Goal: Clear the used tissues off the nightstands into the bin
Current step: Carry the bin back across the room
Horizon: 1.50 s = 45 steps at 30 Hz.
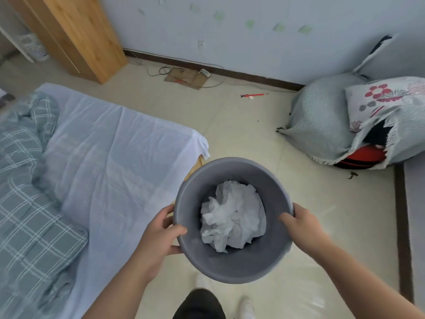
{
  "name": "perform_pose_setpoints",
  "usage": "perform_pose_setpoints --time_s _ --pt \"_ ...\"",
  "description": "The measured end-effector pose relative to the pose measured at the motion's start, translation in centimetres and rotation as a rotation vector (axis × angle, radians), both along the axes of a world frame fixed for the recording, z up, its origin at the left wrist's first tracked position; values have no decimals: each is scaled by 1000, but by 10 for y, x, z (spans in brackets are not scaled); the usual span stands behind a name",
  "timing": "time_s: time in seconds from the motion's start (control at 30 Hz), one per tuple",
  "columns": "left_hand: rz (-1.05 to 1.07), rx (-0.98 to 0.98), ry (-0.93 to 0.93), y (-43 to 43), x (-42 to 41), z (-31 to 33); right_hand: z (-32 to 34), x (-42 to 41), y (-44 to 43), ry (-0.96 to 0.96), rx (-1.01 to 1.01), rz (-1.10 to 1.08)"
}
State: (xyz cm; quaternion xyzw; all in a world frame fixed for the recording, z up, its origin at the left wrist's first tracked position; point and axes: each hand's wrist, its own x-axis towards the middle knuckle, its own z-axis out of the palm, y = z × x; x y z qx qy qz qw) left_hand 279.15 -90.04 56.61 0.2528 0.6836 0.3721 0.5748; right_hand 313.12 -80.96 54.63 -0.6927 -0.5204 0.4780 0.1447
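1. Bed [103,157]: fills the left of the scene, with its near-right corner just beside the bin. Risk: the bin could knock that corner and tip if it is swung left.
2. Cloth bundle [322,116]: sits on the floor at far right, well apart from the hands. It is a trip hazard only if the person walks that way.
3. Bin [230,270]: grey and round, held off the floor at near centre, its mouth tilted slightly toward the camera. No nightstand is in view, so clearance cannot be confirmed.
4. Tissues [232,215]: a loose white crumpled heap inside the bin, well below the rim and between the 2 hands. Neither hand touches them. Risk: they are light, so a sharp tilt or jolt could spill them onto the floor.
5. Left hand [158,236]: grips the bin's left rim, thumb hooked inside and fingers curled round the outer wall.
6. Right hand [301,224]: grips the right rim, thumb over the inner edge and fingers hidden behind the wall. Risk: if either hand lets go, the bin would swing and drop.
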Motion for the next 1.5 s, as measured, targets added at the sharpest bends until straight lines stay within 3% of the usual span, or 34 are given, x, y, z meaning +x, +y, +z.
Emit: perform_pose_setpoints --time_s 0.33,0.77,0.93,1.13,1.5 --pt "-135 -12 -42 234 -34 -31 -22 -27 181 -54 -20 -134" --pt "-254 19 -67 520 -27 -9 -3 -16 432 -45 15 -242" --pt "-185 -12 -58 621 -11 -25 -28 0 557 -50 -16 -156" --pt "-9 -2 -64 716 -17 -11 -5 -12 717 -89 -7 27" --pt "320 29 -107 816 -132 -37 -6 -176 918 -146 3 394"
